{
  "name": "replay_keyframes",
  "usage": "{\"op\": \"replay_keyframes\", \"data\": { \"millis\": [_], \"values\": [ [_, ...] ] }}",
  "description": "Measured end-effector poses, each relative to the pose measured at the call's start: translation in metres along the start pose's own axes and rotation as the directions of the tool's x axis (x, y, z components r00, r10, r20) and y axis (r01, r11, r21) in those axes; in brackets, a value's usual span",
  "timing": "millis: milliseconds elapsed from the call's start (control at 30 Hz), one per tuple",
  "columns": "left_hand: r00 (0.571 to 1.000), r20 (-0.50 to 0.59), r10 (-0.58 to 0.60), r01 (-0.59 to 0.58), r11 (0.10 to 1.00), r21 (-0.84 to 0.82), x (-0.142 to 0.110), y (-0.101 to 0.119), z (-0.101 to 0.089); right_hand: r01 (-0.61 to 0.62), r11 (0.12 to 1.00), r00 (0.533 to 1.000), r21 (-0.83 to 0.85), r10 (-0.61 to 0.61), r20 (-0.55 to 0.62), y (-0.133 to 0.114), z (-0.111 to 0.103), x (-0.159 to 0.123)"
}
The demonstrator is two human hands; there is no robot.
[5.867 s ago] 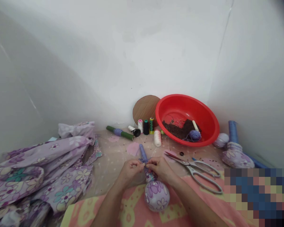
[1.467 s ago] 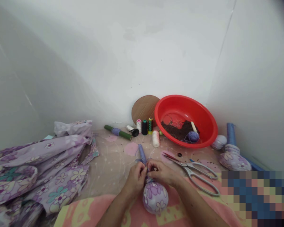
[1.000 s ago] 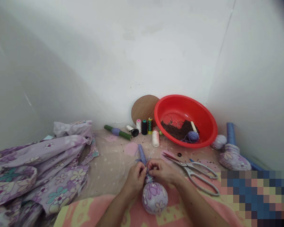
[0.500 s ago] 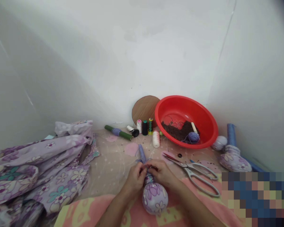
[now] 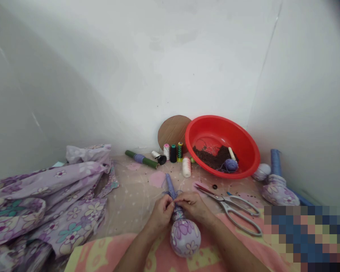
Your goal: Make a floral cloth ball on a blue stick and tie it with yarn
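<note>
In front of me lies a round-headed stick, with a ball (image 5: pixel 186 238) covered in lilac flowered cloth and a handle (image 5: pixel 170 184) wrapped in purple-blue. The cloth is gathered tightly at its neck. My left hand (image 5: pixel 162 212) is closed at the neck from the left, thumb and fingers pinched together. From the other side my right hand (image 5: pixel 193 206) pinches at the same spot, fingertips close to the left ones. Any thread between the fingertips is too fine to make out. Open-bladed scissors (image 5: pixel 225 200) lie to the right of my right hand.
Flowered cloth (image 5: pixel 73 189) is heaped at left. Behind are a green tube (image 5: pixel 151 162), several thread spools (image 5: pixel 173 153), a cardboard disc (image 5: pixel 172 132) and a red basin (image 5: pixel 245 149) holding dark grains and a purple yarn ball (image 5: pixel 231 165). A similar cloth-headed stick (image 5: pixel 280 192) lies right.
My right hand's fingers have shifted slightly and straightened a little at the neck. My left hand and the cloth-covered ball have hardly moved.
</note>
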State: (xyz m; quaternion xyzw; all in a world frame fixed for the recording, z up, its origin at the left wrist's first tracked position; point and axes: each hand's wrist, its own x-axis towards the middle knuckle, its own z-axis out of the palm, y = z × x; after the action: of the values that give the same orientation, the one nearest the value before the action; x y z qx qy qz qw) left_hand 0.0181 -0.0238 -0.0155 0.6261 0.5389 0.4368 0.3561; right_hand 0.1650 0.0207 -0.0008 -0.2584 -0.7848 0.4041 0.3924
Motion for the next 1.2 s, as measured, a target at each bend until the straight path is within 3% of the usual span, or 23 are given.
{"op": "replay_keyframes", "data": {
  "millis": [167, 333, 600, 800, 967, 1200],
  "values": [
    [1.0, -0.002, 0.006, -0.006, 1.0, 0.001, 0.001, -0.001, 0.0, -0.134, 0.988, 0.99, 0.077, 0.137, -0.03, 0.004, 0.002, -0.001],
    [1.0, -0.01, -0.003, 0.003, 1.0, 0.017, 0.001, 0.006, -0.001, -0.228, 0.89, 0.969, 0.394, 0.249, -0.001, 0.018, 0.003, -0.002],
    [1.0, -0.008, 0.008, -0.008, 1.0, -0.004, -0.001, 0.005, -0.001, -0.255, 0.853, 0.941, 0.456, 0.327, -0.084, 0.009, 0.006, 0.0],
    [0.999, -0.035, -0.02, 0.018, 0.997, -0.081, -0.001, 0.005, -0.002, -0.223, 0.761, 0.928, 0.61, 0.357, -0.106, 0.005, 0.003, -0.002],
    [0.982, -0.013, -0.189, 0.185, 0.972, -0.146, -0.001, -0.002, -0.006, -0.379, 0.756, 0.887, 0.534, 0.462, -0.025, 0.01, -0.003, -0.002],
    [0.989, -0.044, -0.139, 0.134, 0.986, -0.1, 0.002, -0.004, -0.009, -0.534, 0.717, 0.843, 0.448, 0.497, 0.208, 0.014, -0.012, -0.006]
  ]
}}
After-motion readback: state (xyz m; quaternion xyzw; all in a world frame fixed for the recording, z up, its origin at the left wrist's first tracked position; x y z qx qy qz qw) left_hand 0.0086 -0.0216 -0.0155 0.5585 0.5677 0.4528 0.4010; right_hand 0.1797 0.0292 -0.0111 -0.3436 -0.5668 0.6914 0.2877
